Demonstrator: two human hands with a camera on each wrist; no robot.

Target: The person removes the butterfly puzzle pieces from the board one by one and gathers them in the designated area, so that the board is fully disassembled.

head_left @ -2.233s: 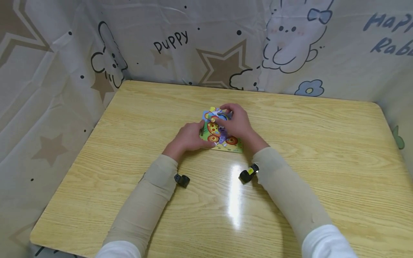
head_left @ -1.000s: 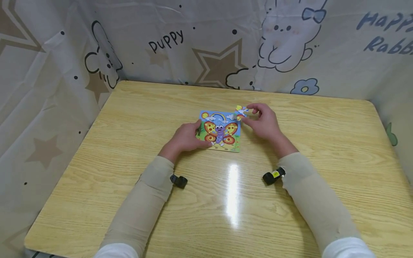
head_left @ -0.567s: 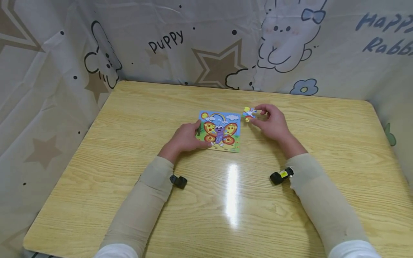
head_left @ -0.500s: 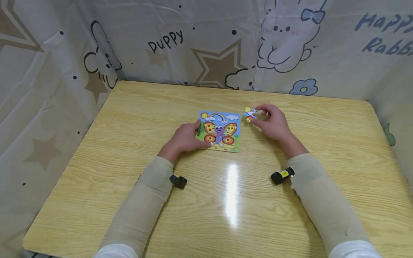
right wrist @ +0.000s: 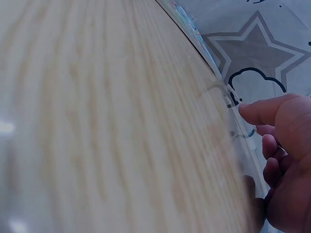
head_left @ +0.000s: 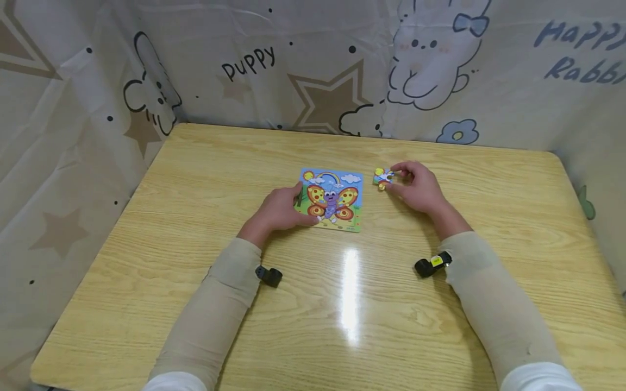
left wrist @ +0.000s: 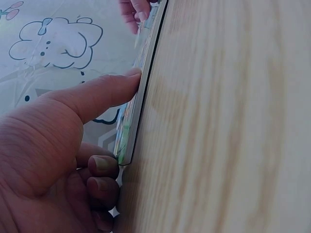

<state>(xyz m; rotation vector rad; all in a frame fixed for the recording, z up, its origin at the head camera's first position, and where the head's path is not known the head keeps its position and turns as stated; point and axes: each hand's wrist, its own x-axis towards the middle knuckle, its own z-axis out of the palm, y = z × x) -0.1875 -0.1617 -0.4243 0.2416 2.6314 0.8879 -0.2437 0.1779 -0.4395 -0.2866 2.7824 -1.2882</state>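
In the head view, a square jigsaw puzzle (head_left: 332, 195) with a purple butterfly, a rainbow and a sun lies on the table. My left hand (head_left: 282, 207) holds it at the near left corner, thumb along the front edge and fingers at the left side. The left wrist view shows that thumb (left wrist: 114, 92) against the board's thin edge (left wrist: 138, 109). To the right of the puzzle, my right hand (head_left: 418, 184) pinches a small jigsaw piece (head_left: 380, 178) with a yellow sun and cloud. The right wrist view shows its thumb (right wrist: 262, 110) low beside the tabletop.
The wooden table (head_left: 313, 304) carries a bright light reflection (head_left: 350, 296) in front of the puzzle. A printed cloth (head_left: 210, 65) hangs behind and at both sides. A small black camera (head_left: 269, 276) sits on the left wrist, another camera (head_left: 432, 264) on the right.
My right hand has moved right from over the puzzle, carrying the piece with it, then slightly farther right and nearer. The butterfly picture is uncovered. My left hand has stayed at the corner.
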